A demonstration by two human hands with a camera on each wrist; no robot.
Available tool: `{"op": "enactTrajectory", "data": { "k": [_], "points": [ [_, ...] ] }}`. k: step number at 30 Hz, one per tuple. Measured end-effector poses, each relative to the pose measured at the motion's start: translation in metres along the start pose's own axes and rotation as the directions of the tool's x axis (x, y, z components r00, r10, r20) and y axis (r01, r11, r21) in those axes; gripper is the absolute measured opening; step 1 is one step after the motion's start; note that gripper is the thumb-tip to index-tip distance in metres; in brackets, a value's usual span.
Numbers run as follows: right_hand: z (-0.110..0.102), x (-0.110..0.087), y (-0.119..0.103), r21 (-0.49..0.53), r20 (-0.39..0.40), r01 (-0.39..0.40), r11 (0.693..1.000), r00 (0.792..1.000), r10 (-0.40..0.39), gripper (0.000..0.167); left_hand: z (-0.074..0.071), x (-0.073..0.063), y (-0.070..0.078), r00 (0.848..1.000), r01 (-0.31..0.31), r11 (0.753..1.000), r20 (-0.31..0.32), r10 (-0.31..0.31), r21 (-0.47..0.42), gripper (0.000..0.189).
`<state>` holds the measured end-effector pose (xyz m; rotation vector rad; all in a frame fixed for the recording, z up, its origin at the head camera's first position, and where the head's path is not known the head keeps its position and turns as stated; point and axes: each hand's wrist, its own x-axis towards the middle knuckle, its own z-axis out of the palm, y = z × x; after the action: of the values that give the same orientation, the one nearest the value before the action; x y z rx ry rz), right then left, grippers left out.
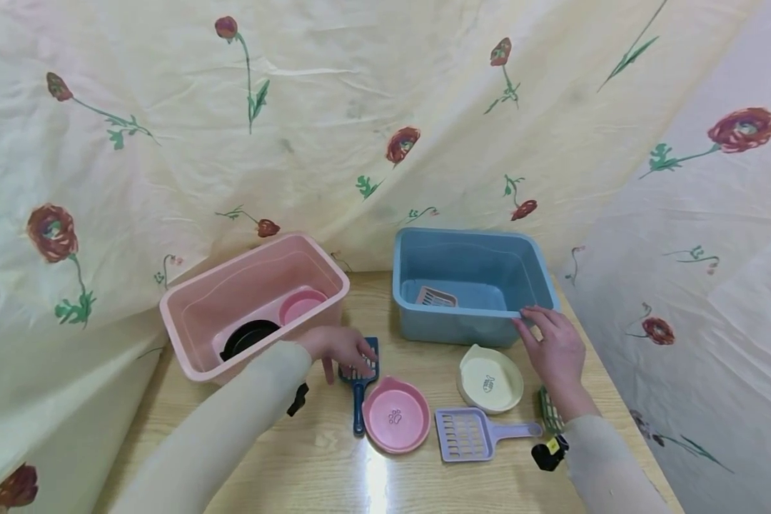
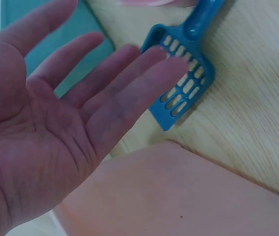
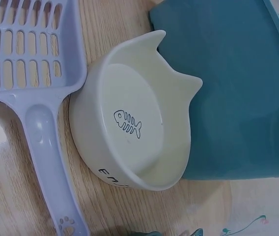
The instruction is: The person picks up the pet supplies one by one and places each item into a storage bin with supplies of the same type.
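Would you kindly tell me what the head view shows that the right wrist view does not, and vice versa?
Only the head view shows the left hand, right hand, pink bin, dark blue scoop and paw-print pink bowl. Only the right wrist view shows the lettering on the outside of the cream bowl. Both show the cream bowl itself with its fish drawing, the lilac scoop and the blue bin.

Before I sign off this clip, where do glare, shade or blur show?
Head view: glare streak on the table, below the pink bowl; left wrist view: left hand dim, slightly soft; right wrist view: glare patch at the left edge, beside the lilac scoop; fish drawing on the cream bowl crisp.
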<state>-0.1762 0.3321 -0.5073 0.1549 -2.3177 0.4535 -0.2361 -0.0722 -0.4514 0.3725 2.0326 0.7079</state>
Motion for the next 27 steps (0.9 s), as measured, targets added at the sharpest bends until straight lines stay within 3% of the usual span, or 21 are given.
{"op": "enactTrajectory", "data": {
  "k": [5, 12, 21, 27],
  "points": [
    [0.001, -0.003, 0.005, -0.008, -0.003, -0.005, 1.0, 1.0, 0.005, 0.03, -0.005, 0.014, 0.0, 0.996, 0.038, 0.995, 0.083, -0.031, -0.087, 0.048],
    [0.004, -0.002, 0.006, 0.002, -0.05, 0.056, 0.998, 0.997, -0.056, 0.03, 0.002, 0.037, -0.007, 0.986, 0.102, 0.98, 0.15, -0.076, -0.17, 0.052],
    [0.004, 0.0, 0.004, -0.006, -0.054, 0.061, 0.998, 0.997, -0.061, 0.031, 0.017, 0.051, -0.004, 0.974, 0.179, 0.956, 0.181, -0.139, -0.232, 0.043],
    [0.003, -0.001, 0.006, 0.001, -0.049, 0.053, 0.999, 0.997, -0.053, 0.028, 0.026, 0.057, -0.006, 0.974, 0.189, 0.947, 0.17, -0.147, -0.261, 0.044]
  ]
}}
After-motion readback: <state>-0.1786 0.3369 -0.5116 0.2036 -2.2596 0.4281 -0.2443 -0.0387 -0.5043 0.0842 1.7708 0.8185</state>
